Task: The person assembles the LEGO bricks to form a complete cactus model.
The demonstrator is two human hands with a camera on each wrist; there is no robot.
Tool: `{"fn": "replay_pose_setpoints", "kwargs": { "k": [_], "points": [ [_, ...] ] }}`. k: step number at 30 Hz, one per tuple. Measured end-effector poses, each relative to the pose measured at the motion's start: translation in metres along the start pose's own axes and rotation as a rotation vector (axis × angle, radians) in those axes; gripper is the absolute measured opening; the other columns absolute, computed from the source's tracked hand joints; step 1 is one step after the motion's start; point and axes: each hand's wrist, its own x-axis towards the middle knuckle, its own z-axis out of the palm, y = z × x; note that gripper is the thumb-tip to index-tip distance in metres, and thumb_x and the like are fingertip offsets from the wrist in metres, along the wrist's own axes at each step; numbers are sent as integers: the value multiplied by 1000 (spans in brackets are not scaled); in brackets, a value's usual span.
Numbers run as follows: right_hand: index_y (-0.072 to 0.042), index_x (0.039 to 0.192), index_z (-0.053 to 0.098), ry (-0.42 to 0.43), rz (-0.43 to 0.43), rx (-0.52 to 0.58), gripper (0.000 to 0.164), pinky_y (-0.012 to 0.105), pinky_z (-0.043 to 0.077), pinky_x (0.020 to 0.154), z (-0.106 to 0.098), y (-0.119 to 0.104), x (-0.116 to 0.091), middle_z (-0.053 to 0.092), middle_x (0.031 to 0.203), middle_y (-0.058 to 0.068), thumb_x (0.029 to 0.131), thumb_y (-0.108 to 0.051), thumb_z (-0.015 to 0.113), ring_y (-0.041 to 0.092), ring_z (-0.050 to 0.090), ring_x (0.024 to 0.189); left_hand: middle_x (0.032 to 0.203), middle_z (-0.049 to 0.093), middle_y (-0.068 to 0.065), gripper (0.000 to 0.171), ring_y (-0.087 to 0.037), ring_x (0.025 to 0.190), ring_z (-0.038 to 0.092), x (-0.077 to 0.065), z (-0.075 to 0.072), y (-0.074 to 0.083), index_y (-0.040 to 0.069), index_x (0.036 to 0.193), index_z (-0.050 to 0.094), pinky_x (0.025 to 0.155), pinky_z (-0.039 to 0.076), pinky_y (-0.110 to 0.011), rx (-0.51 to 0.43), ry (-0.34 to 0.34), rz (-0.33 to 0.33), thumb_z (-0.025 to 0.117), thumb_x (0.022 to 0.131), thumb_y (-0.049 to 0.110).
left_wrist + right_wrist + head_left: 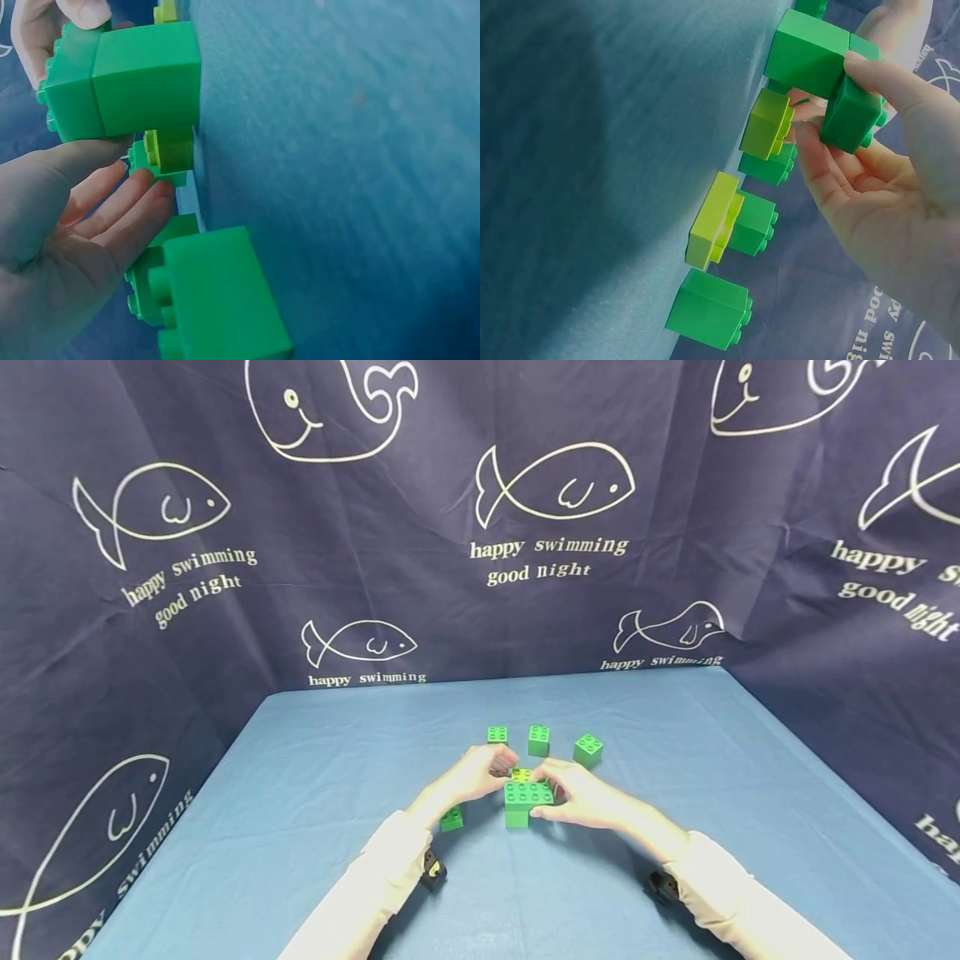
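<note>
Stack [517, 817] of green blocks, below centre in the head view. Left wrist view: left hand [67, 236], lower left, fingers loosely extended. Right wrist view: right hand [904, 191], at right, pinches the overhanging block [851, 118], probably steadying it.

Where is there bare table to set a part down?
Blue table is bare left of the left sleeve, right of the right sleeve, beyond the far green blocks up to the curtain, and between the sleeves, nearer than the green stack. Crowded: around left hand and right hand, with yellow blocks close.
</note>
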Motion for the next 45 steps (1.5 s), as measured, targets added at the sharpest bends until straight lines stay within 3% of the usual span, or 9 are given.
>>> {"fn": "replay_pose_setpoints", "kwargs": {
  "k": [8,13,22,33,45],
  "points": [
    [-5,102,60,-4,0,0,31,27,53,65,1,1,0,60,96,5,79,-20,74,6,53,74,113,62,-16,34,-27,94,67,5,3,-4,-3,112,59,81,54,-32,58,-9,15,70,80,2],
    [-5,102,60,-6,5,2,31,26,52,65,0,2,0,60,97,5,78,-20,74,7,52,74,115,63,-15,36,-26,97,66,10,5,-5,-1,116,59,82,54,-32,63,-35,-20,69,81,4],
    [-5,103,60,-18,15,-4,31,27,53,66,-1,2,0,60,97,5,79,-20,73,6,52,75,98,71,-12,27,-22,88,68,10,4,-7,0,107,66,76,53,-22,71,-49,-8,70,81,4],
    [-3,105,59,-21,15,9,31,27,54,66,1,1,-1,60,100,7,80,-16,73,8,52,77,102,71,-11,32,-21,91,68,6,2,-7,2,110,67,78,54,-25,126,-88,-30,72,79,5],
    [-3,104,59,-11,6,-17,30,25,53,66,3,0,0,60,100,7,80,-15,72,8,52,77,99,71,-11,28,-22,90,68,2,1,-6,1,104,68,78,54,-25,80,-43,-20,73,78,6]
  ]
}}
